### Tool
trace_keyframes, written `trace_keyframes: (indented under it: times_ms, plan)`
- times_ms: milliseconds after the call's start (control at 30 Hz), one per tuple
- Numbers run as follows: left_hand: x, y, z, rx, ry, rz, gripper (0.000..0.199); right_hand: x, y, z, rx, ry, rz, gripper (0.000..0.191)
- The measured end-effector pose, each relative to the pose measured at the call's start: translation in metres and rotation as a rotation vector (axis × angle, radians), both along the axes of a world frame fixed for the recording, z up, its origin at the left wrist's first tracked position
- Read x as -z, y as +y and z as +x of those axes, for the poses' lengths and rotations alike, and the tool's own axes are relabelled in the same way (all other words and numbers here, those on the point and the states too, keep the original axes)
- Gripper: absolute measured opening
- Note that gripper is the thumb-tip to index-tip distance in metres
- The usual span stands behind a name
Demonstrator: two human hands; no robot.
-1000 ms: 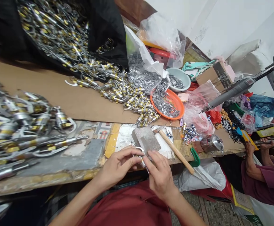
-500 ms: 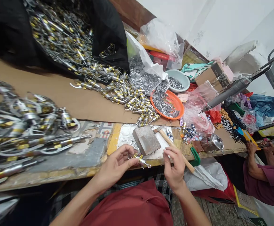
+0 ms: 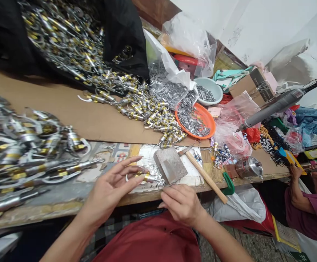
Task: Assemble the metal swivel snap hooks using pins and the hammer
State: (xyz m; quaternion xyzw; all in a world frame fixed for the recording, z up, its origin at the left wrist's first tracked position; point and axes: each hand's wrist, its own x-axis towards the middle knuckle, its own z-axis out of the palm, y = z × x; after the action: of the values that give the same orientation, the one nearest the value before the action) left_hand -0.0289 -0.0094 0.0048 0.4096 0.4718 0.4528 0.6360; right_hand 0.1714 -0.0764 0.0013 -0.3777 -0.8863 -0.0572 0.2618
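My left hand [image 3: 115,185] holds a silver and yellow metal piece [image 3: 149,177] between thumb and fingers, near the bench edge. Just right of it, my right hand [image 3: 181,202] has its fingers curled together at the front of the metal block; what they grip is hidden. The grey block [image 3: 171,165] lies on a white patch with small metal parts [image 3: 153,170] beside it. A hammer [image 3: 206,176] with a wooden handle rests right of the block, its handle reaching past the bench edge.
Silver-yellow pieces lie heaped at the left [image 3: 24,145] and spill from a black bag [image 3: 125,36]. An orange tray [image 3: 211,125], a pale bowl [image 3: 217,92], a grey electric tool [image 3: 273,105] and a metal cup [image 3: 248,167] are rightward. Another person's hands [image 3: 295,173] show far right.
My left hand has moved left with the metal piece, its fingers more spread. My right hand has moved left off the hammer handle's side to the block's front, its fingers now curled.
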Motion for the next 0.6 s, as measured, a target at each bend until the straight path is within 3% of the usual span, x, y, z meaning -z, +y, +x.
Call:
trace_keyframes:
  times_ms: [100,200,267,400,500,600]
  plan:
    - [0.003,0.003,-0.006,0.002,0.096,-0.011,0.049,0.017,-0.006,0.0,0.015,-0.065,0.001,0.024]
    - [0.003,0.001,-0.006,0.021,0.169,0.085,0.031,0.02,-0.008,0.002,-0.004,0.017,0.0,0.025]
    - [0.0,-0.002,-0.004,0.038,0.195,0.194,0.022,0.009,-0.006,0.004,-0.003,0.182,-0.036,0.025]
    - [0.0,-0.012,0.003,0.077,0.235,0.399,0.01,-0.031,0.008,0.003,0.128,0.484,-0.087,0.025]
    - [0.002,-0.019,0.01,0.071,0.251,0.473,0.03,-0.054,0.021,-0.004,0.13,0.466,-0.193,0.027]
    - [0.0,-0.023,0.013,0.11,0.257,0.472,0.048,-0.058,0.027,-0.015,0.038,0.343,-0.239,0.029]
